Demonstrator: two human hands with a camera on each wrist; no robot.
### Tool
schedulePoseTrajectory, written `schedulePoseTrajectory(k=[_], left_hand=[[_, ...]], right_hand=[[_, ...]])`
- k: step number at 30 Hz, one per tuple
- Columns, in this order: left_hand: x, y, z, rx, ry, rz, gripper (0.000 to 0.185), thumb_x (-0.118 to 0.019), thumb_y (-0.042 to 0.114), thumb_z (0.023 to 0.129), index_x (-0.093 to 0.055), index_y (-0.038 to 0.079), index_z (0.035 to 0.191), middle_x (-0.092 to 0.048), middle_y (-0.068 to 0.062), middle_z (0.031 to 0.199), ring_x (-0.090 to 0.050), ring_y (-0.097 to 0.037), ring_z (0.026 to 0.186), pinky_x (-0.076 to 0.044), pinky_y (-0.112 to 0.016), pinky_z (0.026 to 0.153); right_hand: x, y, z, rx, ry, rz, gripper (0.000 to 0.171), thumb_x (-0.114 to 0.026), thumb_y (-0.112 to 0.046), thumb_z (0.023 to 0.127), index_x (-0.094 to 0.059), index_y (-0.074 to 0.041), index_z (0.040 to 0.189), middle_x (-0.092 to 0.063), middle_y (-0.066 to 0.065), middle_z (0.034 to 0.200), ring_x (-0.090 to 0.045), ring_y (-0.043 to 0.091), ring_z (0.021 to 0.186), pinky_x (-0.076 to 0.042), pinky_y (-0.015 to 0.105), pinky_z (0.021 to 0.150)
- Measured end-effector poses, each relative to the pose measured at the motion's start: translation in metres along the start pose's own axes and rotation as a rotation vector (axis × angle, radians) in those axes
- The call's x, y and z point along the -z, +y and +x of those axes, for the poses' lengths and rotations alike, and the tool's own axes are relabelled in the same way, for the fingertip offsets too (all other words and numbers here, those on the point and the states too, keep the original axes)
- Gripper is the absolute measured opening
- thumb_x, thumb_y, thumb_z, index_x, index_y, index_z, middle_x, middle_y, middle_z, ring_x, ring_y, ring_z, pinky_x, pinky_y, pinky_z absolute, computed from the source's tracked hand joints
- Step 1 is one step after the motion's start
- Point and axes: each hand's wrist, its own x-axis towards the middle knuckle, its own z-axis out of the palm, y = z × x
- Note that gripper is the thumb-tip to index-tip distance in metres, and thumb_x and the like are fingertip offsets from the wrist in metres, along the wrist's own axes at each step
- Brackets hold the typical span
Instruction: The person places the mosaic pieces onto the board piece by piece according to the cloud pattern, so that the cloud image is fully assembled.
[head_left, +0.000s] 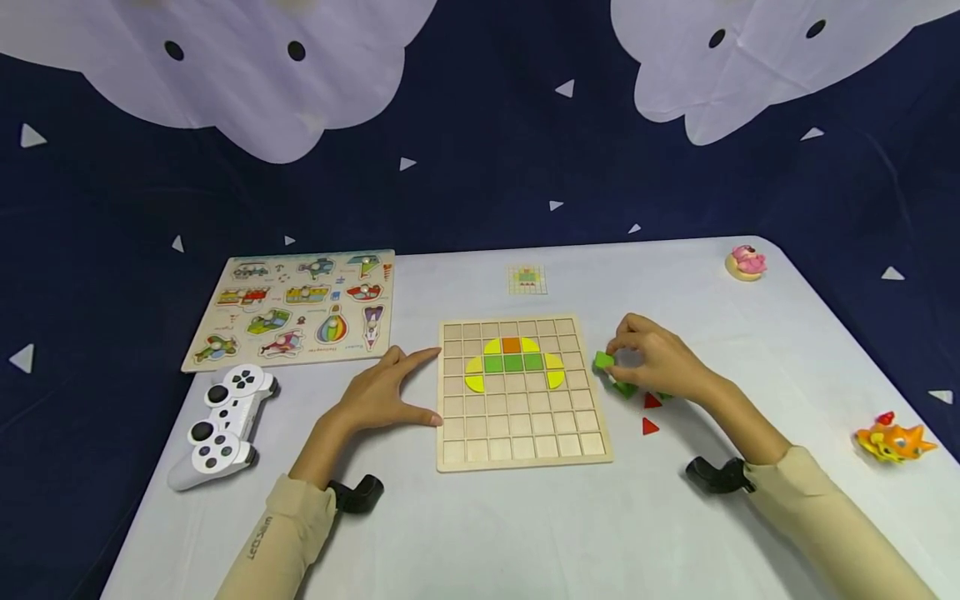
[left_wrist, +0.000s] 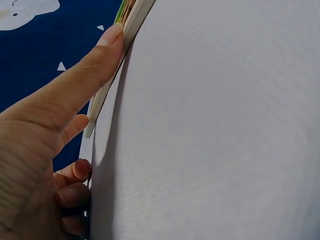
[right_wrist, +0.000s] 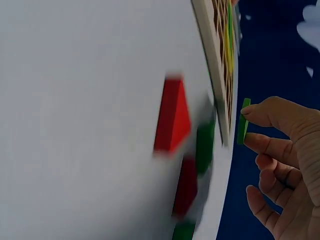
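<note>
Sleeves (head_left: 832, 525) up front, board (head_left: 522, 425) beyond! Left hand (head_left: 378, 392), thumb and index wide apart, touches the board's left edge; right hand (head_left: 662, 358), the nearer, pinches the green tile (head_left: 603, 361) thumb-to-finger just off the right edge, so the board lies leftward of the grip.

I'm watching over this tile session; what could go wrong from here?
The green square tile, pinched in the right hand, could slip. The left hand touches the wooden grid board; a push might jostle its yellow quarter-circle tiles. The red triangular tiles lie near the right hand and might get knocked.
</note>
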Motion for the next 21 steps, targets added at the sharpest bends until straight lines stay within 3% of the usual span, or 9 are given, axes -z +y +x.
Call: schedulePoseTrajectory(k=[12, 21], left_hand=[[0.0, -0.002, 0.001, -0.002, 0.002, -0.002, 0.105, -0.087, 0.063, 0.06, -0.043, 0.031, 0.151, -0.041, -0.004, 0.094, -0.041, -0.017, 0.07, -0.034, -0.03, 0.061], [0.001, -0.002, 0.0, -0.008, 0.003, -0.007, 0.105, -0.086, 0.063, 0.06, -0.043, 0.031, 0.151, -0.041, -0.004, 0.094, -0.041, -0.017, 0.071, -0.034, -0.03, 0.062]], right_hand=[[-0.018, -0.039, 0.02, 0.109, -0.064, 0.034, 0.018, -0.083, -0.02, 0.076, -0.076, -0.011, 0.09, -0.055, -0.002, 0.096, -0.053, 0.016, 0.088, -0.047, 0.035, 0.077], [-0.031, -0.059, 0.032, 0.195, -0.065, 0.038, 0.019, -0.084, -0.02, 0.075, -0.076, -0.009, 0.09, -0.054, -0.004, 0.094, -0.049, 0.009, 0.085, -0.047, 0.029, 0.075]])
